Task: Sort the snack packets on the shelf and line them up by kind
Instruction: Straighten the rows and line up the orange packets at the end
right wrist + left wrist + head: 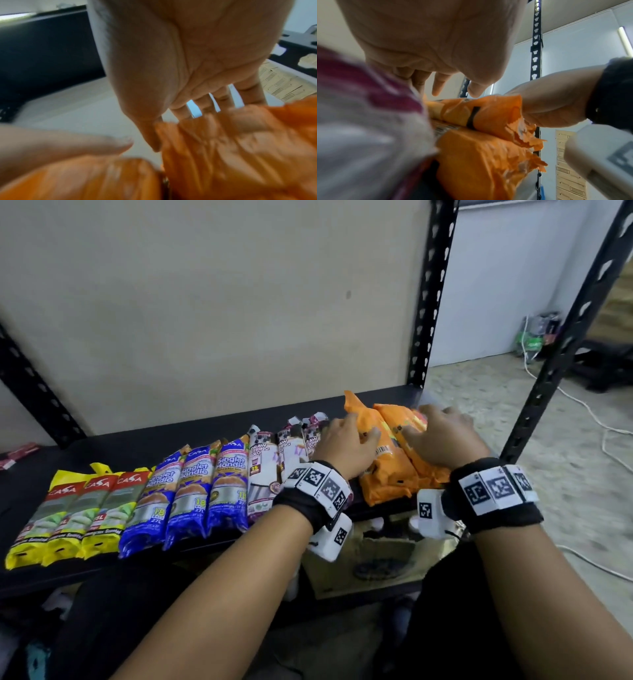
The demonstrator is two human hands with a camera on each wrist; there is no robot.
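Forearms: both reach in from the near side, each with a black wristband (493,498) carrying white marker blocks.
Left hand (346,445): fingers spread and lightly bent, lying on the left orange packet (383,460); the wrist view shows the fingertips hanging just above the wrapper, so no firm grip can be told.
Right hand (442,440): palm down, fingers spread over the right orange packet (416,440), touching it without closing round it.
Orange packets: two, side by side and touching, at the right end of the black shelf (113,443); long axes run from the front edge toward the back, leaning slightly left at the far end.
Draw-string packets (262,467): white and maroon, just left of the orange pair, same front-to-back direction.
Blue packets (191,491): three in a row, next on the left, touching.
Yellow packets (65,515): three at the left end, nearest the front edge.
Back: beige panel (219,302) behind the shelf.
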